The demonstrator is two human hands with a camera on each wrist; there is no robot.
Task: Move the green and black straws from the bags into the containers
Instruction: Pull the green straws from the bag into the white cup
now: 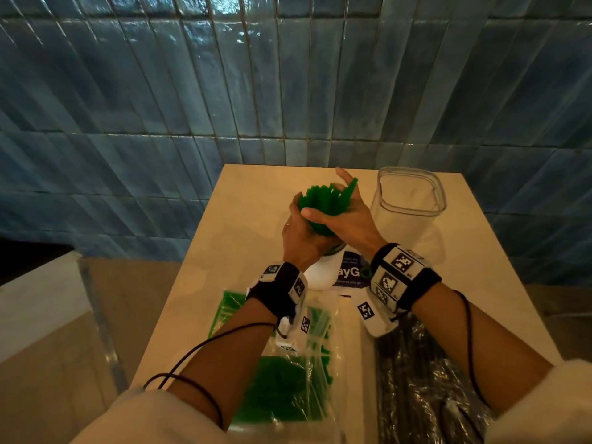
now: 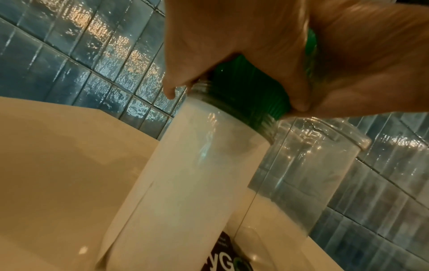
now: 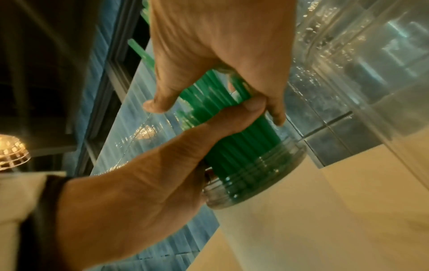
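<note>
A thick bundle of green straws (image 1: pixel 320 203) stands upright in a white-labelled jar (image 1: pixel 320 274) at the table's middle, its tops fanning out above the rim. My left hand (image 1: pixel 299 219) wraps the bundle from the left, and my right hand (image 1: pixel 346 216) grips it from the right with the thumb across the front. In the right wrist view the left hand's thumb (image 3: pixel 243 108) presses across the straws (image 3: pixel 234 139) just above the jar's threaded mouth (image 3: pixel 255 176). The left wrist view shows the straws (image 2: pixel 250 88) entering the jar (image 2: pixel 197 165).
An empty clear square container (image 1: pixel 407 200) stands right of the jar, close to my right hand. A clear bag of green straws (image 1: pixel 288 363) lies under my left forearm. A bag of black straws (image 1: pixel 426 379) lies under my right forearm. A blue tiled wall (image 1: pixel 288 75) stands behind the table.
</note>
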